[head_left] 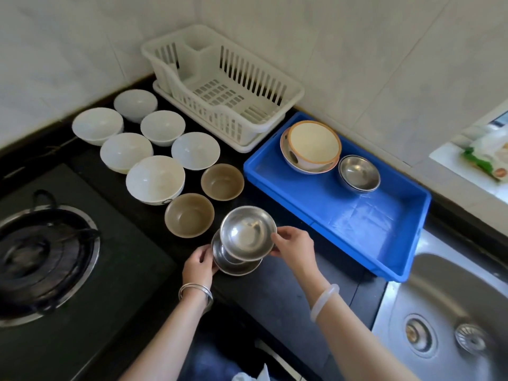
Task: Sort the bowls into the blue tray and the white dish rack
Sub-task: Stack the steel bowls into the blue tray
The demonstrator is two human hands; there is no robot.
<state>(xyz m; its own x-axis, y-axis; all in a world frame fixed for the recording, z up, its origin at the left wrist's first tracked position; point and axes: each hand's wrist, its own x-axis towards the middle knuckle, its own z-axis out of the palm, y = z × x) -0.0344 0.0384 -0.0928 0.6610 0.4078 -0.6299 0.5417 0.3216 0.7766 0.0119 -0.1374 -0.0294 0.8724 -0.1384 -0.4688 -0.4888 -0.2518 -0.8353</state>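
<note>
The right hand (294,244) pinches upper steel bowl (247,233); left hand (198,264) grips lower steel bowl (236,268); blue tray (357,215) lies forward-right, nearer right hand.

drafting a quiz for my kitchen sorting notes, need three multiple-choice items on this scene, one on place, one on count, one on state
1. Where are the patterned bowls? A) white dish rack B) blue tray C) sink
2. How many brown bowls stand on the counter? A) two B) four C) six
3. What does the right hand hold? A) nothing B) a white bowl C) a steel bowl
Answers: 1 B, they sit nested at the tray's far end; 2 A, two stand beside the white bowls; 3 C, its fingers pinch the steel bowl's rim.
</note>
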